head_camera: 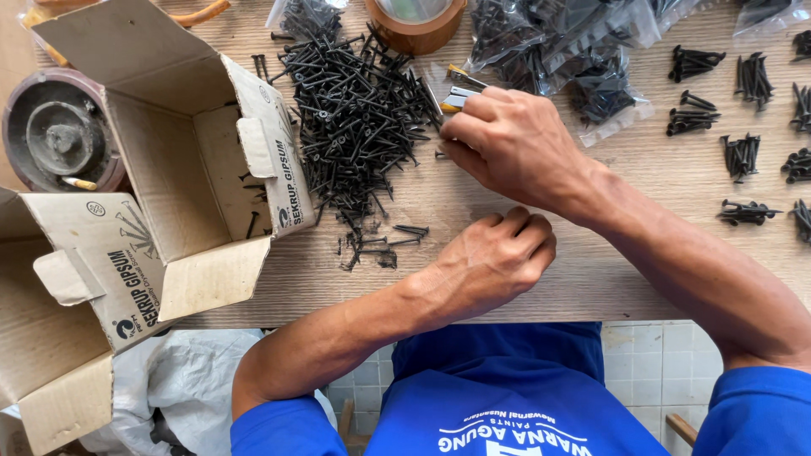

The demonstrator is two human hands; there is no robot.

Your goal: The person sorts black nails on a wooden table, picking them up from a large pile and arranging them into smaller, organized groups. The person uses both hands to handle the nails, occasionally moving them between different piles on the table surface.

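A big loose heap of black screws (355, 118) lies on the wooden table (659, 169). My right hand (515, 148) reaches to the heap's right edge, fingers pinched together on a few screws at the pile's rim. My left hand (490, 262) rests closer to me on the table, curled into a loose fist; what it holds is hidden. A few stray screws (384, 245) lie just left of my left hand.
An open cardboard box (194, 169) lies on its side at the left, with a round tin (55, 131) behind it. Clear bags of screws (574, 59) and a tape roll (414, 21) sit at the back. Small sorted screw bundles (743, 152) line the right.
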